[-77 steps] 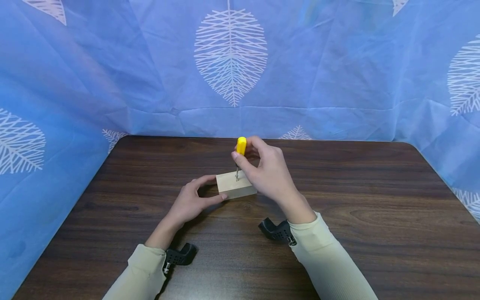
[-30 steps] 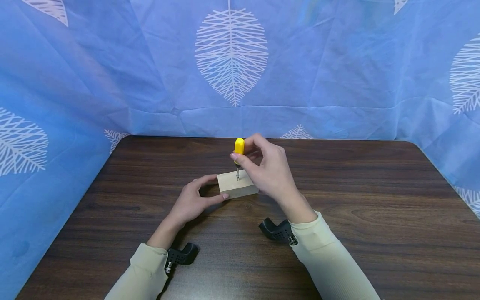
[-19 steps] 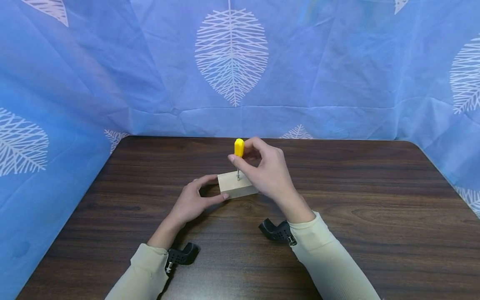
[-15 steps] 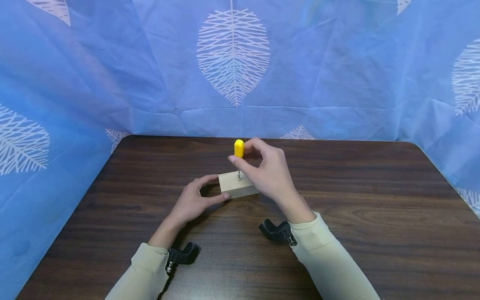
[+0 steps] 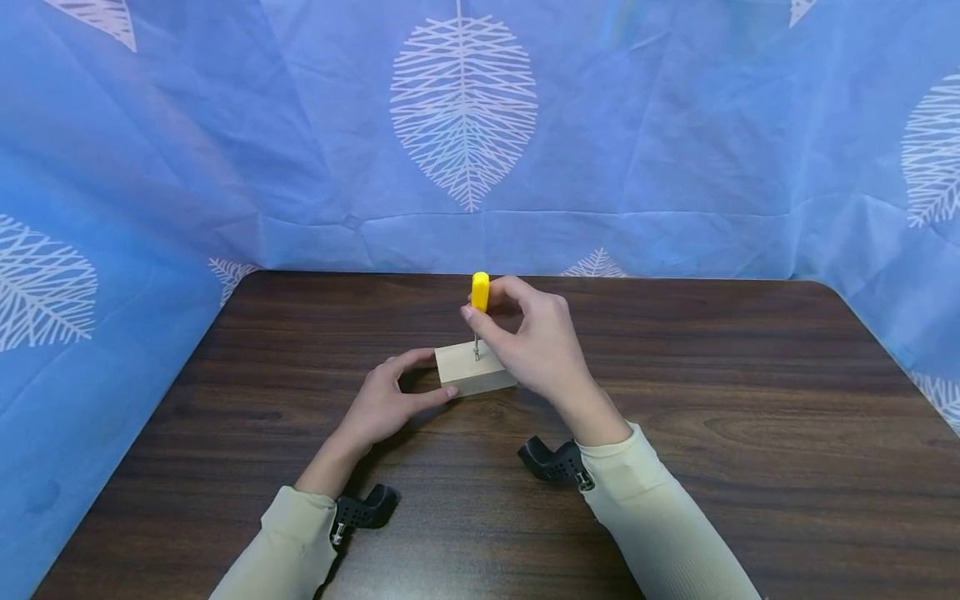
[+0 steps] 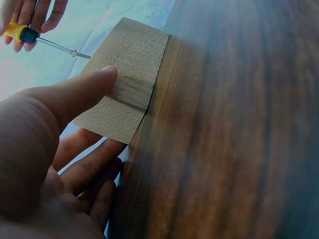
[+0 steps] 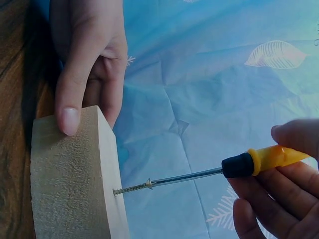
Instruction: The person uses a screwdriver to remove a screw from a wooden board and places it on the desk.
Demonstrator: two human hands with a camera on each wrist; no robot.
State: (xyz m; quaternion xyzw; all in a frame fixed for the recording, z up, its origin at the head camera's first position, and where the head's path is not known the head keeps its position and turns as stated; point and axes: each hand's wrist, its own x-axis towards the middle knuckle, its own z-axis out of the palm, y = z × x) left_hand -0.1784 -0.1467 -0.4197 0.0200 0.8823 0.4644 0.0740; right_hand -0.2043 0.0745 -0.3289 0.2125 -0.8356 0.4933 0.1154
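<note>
A pale wooden block lies on the table, with a screw standing partly sunk in its top face. My left hand grips the block's left end, thumb on the near side and fingers behind. Above the block, my right hand pinches the yellow handle of a screwdriver between thumb and fingers. The right wrist view shows the screwdriver's shaft meeting the screw head, roughly in line with it. Threads are visible between the screw head and the wood. From the head, my right hand hides the block's right end.
The dark wood-grain table extends around both hands. A blue cloth with white leaf patterns hangs behind and beside it. Black wrist mounts sit on the left wrist and right wrist.
The right fingers and thumb shift slightly on the yellow handle, and the handle's tilt and facing vary a little. The block and left hand stay practically where they were.
</note>
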